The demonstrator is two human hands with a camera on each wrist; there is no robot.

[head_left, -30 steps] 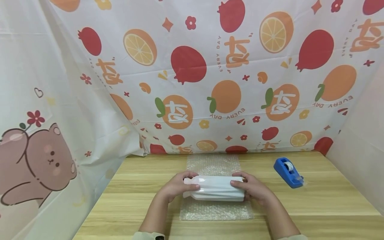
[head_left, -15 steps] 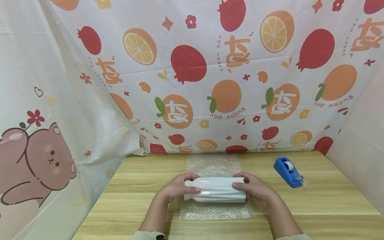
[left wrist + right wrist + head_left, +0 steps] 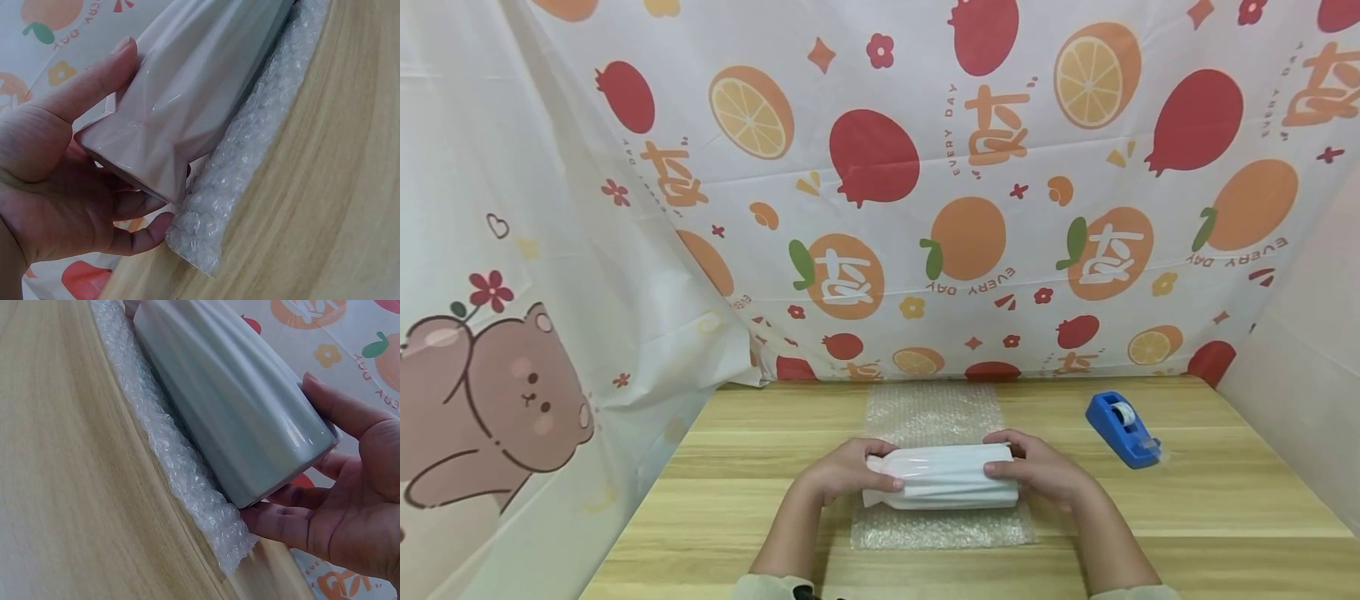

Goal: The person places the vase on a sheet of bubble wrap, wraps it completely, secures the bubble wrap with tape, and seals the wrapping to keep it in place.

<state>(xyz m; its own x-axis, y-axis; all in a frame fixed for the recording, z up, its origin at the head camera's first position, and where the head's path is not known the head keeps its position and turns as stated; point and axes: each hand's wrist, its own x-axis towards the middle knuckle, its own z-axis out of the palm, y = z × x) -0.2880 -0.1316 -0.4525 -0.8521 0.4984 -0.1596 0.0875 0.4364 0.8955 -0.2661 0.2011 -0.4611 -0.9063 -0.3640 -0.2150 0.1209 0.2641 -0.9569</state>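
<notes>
A glossy white vase (image 3: 951, 478) with slanting ridges lies on its side over a sheet of bubble wrap (image 3: 934, 412). Its flared, angular mouth points left, its flat base right. My left hand (image 3: 850, 471) grips the neck end, thumb on the near side. In the left wrist view the thumb lies along the vase's neck (image 3: 140, 147) while the fingers curl behind the rim. At the other end my right hand (image 3: 1033, 468) holds the base, thumb on top. The right wrist view shows fingers under the edge of the vase's base (image 3: 275, 469), close to the bubble wrap (image 3: 181, 462).
A blue tape dispenser (image 3: 1122, 429) with a roll of clear tape stands to the right on the wood-grain table (image 3: 730, 517). A fruit-printed curtain (image 3: 880, 250) hangs along the table's back edge, and a bear-printed cloth (image 3: 527, 392) hangs at the left.
Both hands have shifted the vase slightly toward the person and a little to the right. The bubble wrap and the tape dispenser stay in place.
</notes>
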